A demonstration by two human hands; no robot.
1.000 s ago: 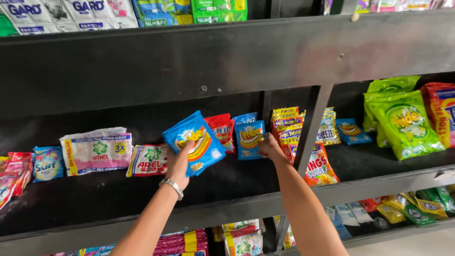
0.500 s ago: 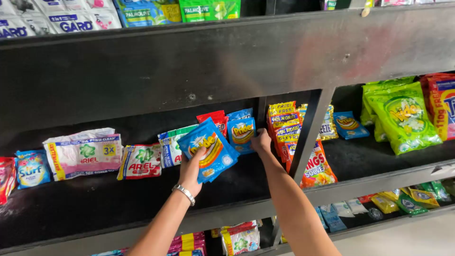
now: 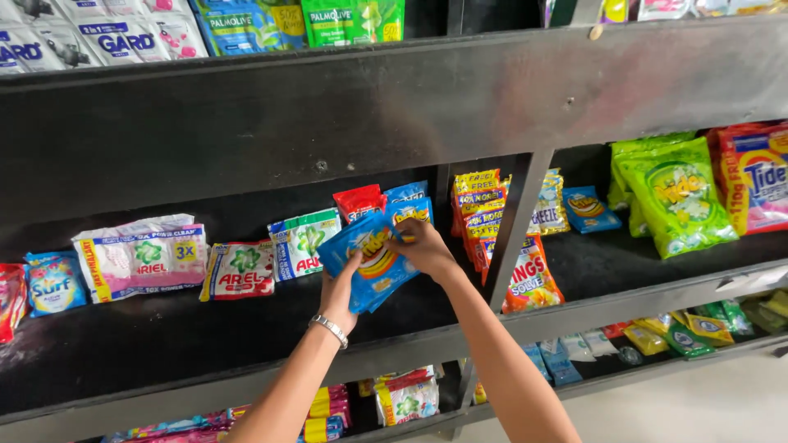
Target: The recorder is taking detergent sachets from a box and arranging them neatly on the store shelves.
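My left hand [image 3: 338, 292], with a silver bracelet on the wrist, grips the lower edge of a blue detergent sachet stack [image 3: 371, 261] held in front of the middle black shelf [image 3: 205, 385]. My right hand [image 3: 424, 248] pinches the top right corner of the same blue sachets. Just behind them stand a small blue sachet [image 3: 408, 199] and a red sachet [image 3: 359, 201] leaning on the shelf's back wall.
White-and-green detergent sachets [image 3: 240, 269] and a larger white pack [image 3: 141, 257] lie to the left on the shelf. Yellow sachets [image 3: 478, 213] stand by a black upright divider [image 3: 517, 221]. Green packs [image 3: 675, 193] fill the right bay. More sachets sit on the shelves above and below.
Both hands came together: the left hand carried the blue sachets rightward, and the right hand left the small blue sachet at the back and took hold of their top corner.
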